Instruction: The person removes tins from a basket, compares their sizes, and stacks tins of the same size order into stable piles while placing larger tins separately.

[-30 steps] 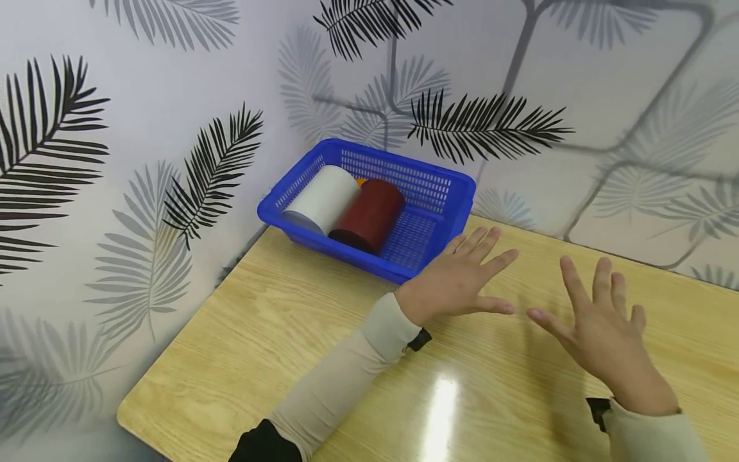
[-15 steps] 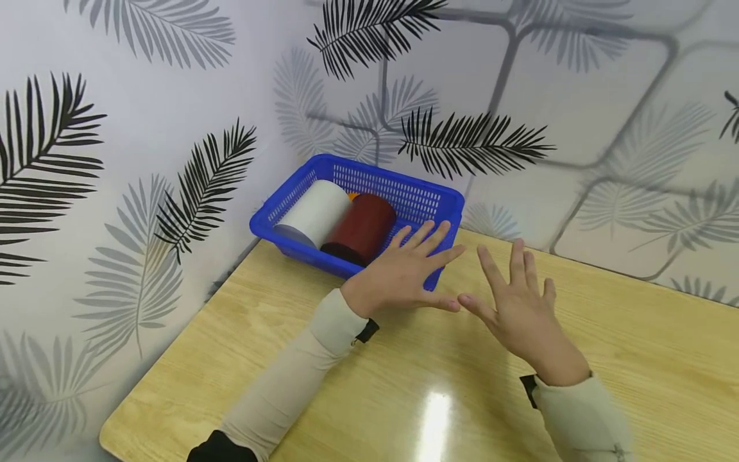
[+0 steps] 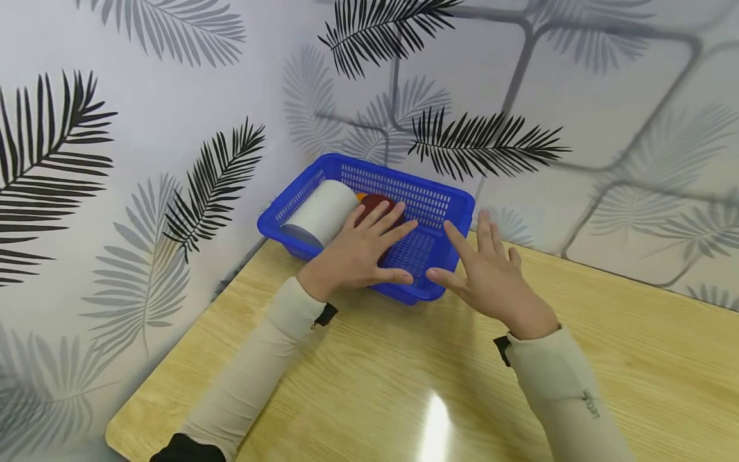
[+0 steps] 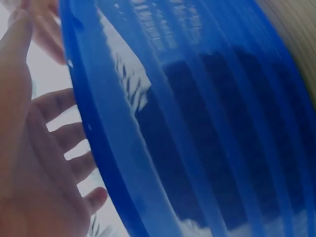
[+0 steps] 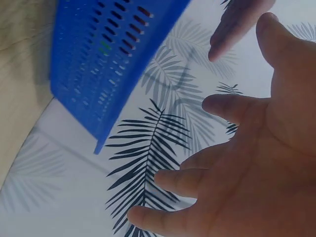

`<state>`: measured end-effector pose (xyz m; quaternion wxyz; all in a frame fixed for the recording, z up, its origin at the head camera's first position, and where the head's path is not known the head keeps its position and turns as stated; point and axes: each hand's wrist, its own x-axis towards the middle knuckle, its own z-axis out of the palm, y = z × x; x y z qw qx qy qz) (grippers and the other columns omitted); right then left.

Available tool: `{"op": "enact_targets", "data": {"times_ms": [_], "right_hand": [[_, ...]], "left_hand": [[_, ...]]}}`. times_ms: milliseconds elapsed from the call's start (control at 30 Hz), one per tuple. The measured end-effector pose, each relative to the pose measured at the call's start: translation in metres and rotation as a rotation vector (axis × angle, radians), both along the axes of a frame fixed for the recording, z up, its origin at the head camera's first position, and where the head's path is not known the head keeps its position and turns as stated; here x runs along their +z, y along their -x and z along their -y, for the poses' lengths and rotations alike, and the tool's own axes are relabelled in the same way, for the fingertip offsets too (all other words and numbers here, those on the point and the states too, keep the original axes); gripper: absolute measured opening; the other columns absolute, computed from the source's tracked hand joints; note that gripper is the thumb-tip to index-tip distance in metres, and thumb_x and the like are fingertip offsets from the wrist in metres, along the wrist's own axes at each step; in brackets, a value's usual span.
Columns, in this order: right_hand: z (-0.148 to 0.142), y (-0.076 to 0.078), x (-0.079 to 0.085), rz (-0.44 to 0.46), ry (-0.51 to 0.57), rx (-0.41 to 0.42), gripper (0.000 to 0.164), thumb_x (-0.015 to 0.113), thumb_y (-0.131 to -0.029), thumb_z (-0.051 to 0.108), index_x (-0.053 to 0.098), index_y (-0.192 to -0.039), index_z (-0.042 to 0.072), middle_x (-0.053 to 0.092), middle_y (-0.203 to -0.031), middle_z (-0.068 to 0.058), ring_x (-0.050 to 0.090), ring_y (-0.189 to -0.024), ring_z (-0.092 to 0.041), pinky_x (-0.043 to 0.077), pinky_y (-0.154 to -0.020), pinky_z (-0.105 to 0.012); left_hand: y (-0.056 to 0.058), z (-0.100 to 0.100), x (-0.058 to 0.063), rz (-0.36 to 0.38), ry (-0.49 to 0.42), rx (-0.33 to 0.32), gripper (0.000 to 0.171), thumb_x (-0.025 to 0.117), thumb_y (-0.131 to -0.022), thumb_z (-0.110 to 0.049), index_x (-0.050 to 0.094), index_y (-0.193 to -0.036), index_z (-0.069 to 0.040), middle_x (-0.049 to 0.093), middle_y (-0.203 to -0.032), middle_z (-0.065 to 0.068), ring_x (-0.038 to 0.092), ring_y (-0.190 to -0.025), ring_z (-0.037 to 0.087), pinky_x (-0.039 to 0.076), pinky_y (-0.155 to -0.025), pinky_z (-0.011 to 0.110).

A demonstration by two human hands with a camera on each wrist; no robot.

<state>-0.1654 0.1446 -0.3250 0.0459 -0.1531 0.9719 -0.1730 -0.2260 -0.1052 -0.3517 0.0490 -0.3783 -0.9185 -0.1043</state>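
A blue plastic basket (image 3: 430, 186) with slotted walls stands on the table by the wall. In it lie a white cylinder (image 3: 323, 208), a dark red cylinder (image 3: 378, 204) and a bit of something orange (image 3: 361, 196). My left hand (image 3: 360, 253) is spread over the basket's front side, fingers straight, covering much of the red cylinder in the head view. Fingers spread, my right hand (image 3: 491, 276) is at the basket's right end, its thumb and index finger overlapping the rim. In the right wrist view, the right palm (image 5: 256, 163) faces the basket's wall (image 5: 108, 59) with nothing in it.
The wood-grain table (image 3: 369, 372) has a rounded corner at the front left. Behind and to the left rise walls (image 3: 219, 77) patterned with leaves. A bright glare spot (image 3: 434, 423) lies on the tabletop.
Both hands have moved left, reaching the basket; the left has gone from its right corner to over its front side and the red cylinder. The basket stays in place.
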Motion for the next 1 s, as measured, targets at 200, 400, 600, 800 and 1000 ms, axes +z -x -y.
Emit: {"op": "enact_targets", "data": {"times_ms": [200,400,600,800,1000], "right_hand": [[0.014,0.02,0.011,0.013,0.001,0.01,0.094,0.045,-0.094,0.073,0.013,-0.165,0.02,-0.029,-0.16,-0.023,-0.011,-0.147,-0.052,0.003,-0.105,-0.08],[0.03,0.041,0.018,0.014,0.04,0.011,0.091,0.048,-0.094,0.072,0.021,-0.164,0.019,-0.025,-0.162,-0.02,-0.007,-0.149,-0.047,0.003,-0.108,-0.076],[0.056,0.062,0.022,0.0,0.071,0.034,0.082,0.049,-0.097,0.067,0.033,-0.16,0.017,-0.004,-0.167,-0.021,0.004,-0.152,-0.039,0.005,-0.114,-0.069],[0.084,0.087,0.021,0.032,0.104,0.058,0.081,0.048,-0.097,0.068,0.038,-0.158,0.016,0.004,-0.167,-0.021,0.01,-0.151,-0.042,0.008,-0.113,-0.07],[0.098,0.111,0.016,-0.093,0.087,-0.001,0.082,0.045,-0.096,0.071,0.041,-0.155,0.014,0.022,-0.162,-0.023,0.029,-0.144,-0.045,0.022,-0.11,-0.069]], "left_hand": [[0.017,0.032,0.001,-0.05,0.01,0.039,0.09,0.06,-0.091,-0.067,0.031,-0.161,-0.018,0.017,-0.167,0.013,0.012,-0.153,0.031,0.005,-0.118,0.059],[0.029,0.064,0.002,-0.039,0.007,0.123,0.09,0.057,-0.092,-0.069,0.031,-0.161,-0.018,0.019,-0.166,0.016,0.014,-0.152,0.03,0.006,-0.118,0.06],[0.041,0.101,-0.003,-0.028,-0.003,0.263,0.094,0.049,-0.09,-0.077,0.03,-0.161,-0.019,0.019,-0.166,0.016,0.01,-0.152,0.035,0.0,-0.116,0.062],[0.051,0.141,-0.013,0.049,-0.101,0.383,0.091,0.052,-0.092,-0.072,0.03,-0.161,-0.016,0.02,-0.166,0.016,0.006,-0.152,0.038,-0.008,-0.115,0.062],[0.059,0.155,-0.023,0.149,-0.238,0.354,0.087,0.042,-0.097,-0.071,0.031,-0.161,-0.013,0.018,-0.166,0.016,0.008,-0.152,0.04,-0.007,-0.116,0.061]]}}
